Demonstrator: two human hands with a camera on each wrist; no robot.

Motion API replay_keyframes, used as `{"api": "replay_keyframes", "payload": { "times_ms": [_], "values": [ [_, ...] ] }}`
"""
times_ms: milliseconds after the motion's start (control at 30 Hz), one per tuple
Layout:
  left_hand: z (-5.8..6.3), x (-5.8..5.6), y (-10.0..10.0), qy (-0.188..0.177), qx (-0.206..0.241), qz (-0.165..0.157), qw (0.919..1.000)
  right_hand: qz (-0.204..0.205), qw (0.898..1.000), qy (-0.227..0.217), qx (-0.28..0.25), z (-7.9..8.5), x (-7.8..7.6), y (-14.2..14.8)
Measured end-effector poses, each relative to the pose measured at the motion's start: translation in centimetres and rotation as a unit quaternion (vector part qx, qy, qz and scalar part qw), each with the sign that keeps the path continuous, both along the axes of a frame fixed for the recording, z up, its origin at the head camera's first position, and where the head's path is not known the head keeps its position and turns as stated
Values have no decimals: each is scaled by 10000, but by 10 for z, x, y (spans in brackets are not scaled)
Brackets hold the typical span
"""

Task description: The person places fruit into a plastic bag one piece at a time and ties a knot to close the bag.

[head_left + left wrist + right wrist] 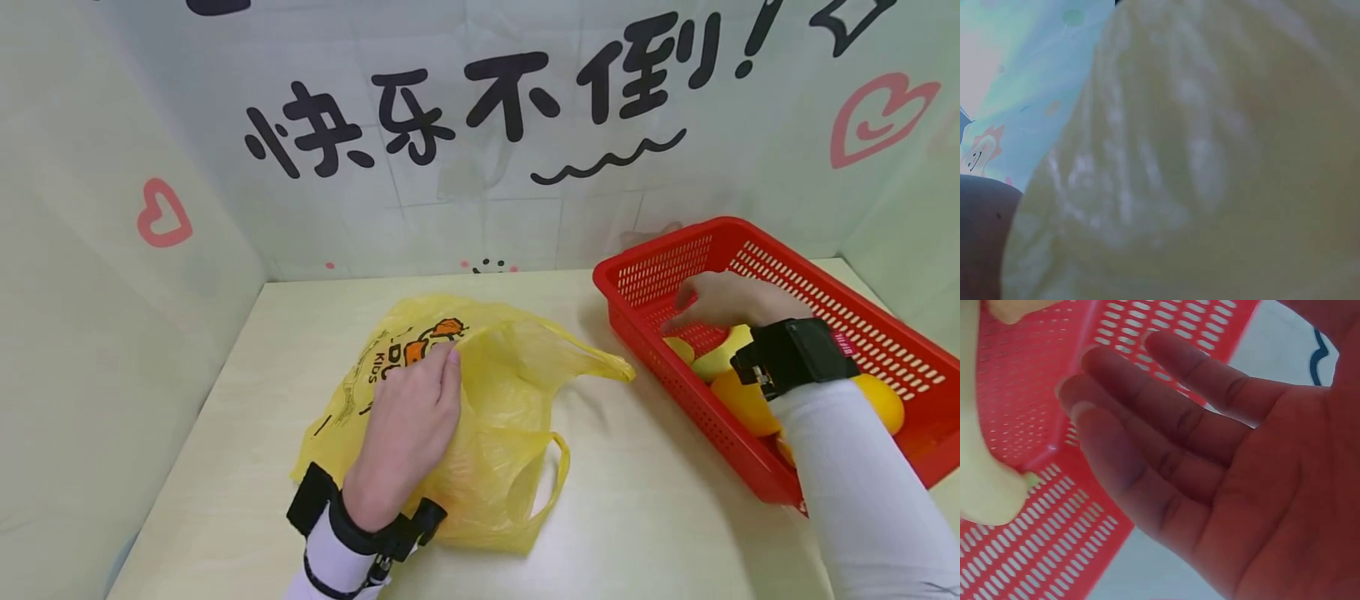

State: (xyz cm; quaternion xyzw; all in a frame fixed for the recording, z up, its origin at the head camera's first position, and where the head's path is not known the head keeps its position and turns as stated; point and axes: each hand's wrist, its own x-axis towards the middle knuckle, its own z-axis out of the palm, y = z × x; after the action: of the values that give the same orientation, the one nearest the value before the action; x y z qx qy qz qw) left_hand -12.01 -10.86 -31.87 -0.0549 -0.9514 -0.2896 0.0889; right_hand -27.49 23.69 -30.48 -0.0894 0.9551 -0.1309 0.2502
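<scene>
My left hand [416, 412] holds the rim of a yellow plastic bag [517, 392] that lies on the table, its mouth partly spread toward the right. Printed lettering and an orange cartoon show on the bag's upper side. In the left wrist view, the crinkled bag [1166, 187] fills most of the picture. My right hand [723, 300] reaches into a red plastic basket [645, 333], fingers loosely bent and nothing between them in the right wrist view. Near it lies a long, curved pale-yellow fruit [979, 469] with a green tip. Orange round fruits [742, 404] sit under the right forearm.
The basket stands at the table's right side, its slotted walls [1041, 519] rising around the fruit. A pale table [247, 433] lies under the bag. White printed sheets [480, 167] form a wall behind and at both sides.
</scene>
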Motion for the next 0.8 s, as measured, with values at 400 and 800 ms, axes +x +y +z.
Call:
{"api": "replay_keyframes", "payload": {
  "times_ms": [400, 800],
  "values": [
    [-3, 0, 1, 30, 19, -7, 10000, -400, 9911, -1253, -210, -22, -1, 8],
    [-2, 0, 1, 127, 17, -68, 9999, -798, 9823, -1665, -326, -27, 4, -5]
  ]
}}
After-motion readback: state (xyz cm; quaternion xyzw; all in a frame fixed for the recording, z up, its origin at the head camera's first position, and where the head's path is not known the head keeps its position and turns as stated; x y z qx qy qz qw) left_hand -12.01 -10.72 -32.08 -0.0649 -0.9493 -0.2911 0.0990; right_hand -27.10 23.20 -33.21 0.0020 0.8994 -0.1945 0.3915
